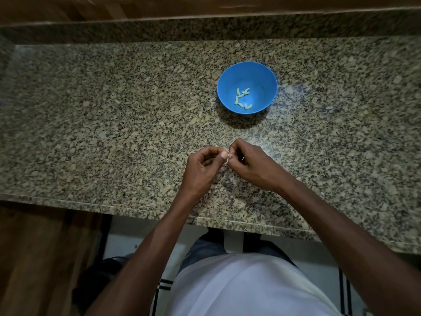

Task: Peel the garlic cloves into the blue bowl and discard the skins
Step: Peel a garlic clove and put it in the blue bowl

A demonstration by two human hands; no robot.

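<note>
1. A speckled granite countertop [114,115] was seen running the full width of the view, backed by a low granite upstand and wood panelling beyond it.
2. A white shirt [246,290] and dark trousers were seen at the counter's near edge, where the person stood.
3. The blue bowl [262,74] was pictured on the counter, right of centre and well beyond the hands; several pale peeled garlic cloves [242,98] were seen lying loose on its floor.
4. The right hand [252,164] was held just above the counter, its fingers curled inward and its fingertips pinched on a small pale garlic clove [227,158] shared with the other hand.
5. The left hand [201,168] was held beside it, nearly touching, its thumb and curled fingers pinched on the same clove.
6. The clove was seen between the two hands, mostly hidden by the fingers; whether skin was still attached could not be told.
</note>
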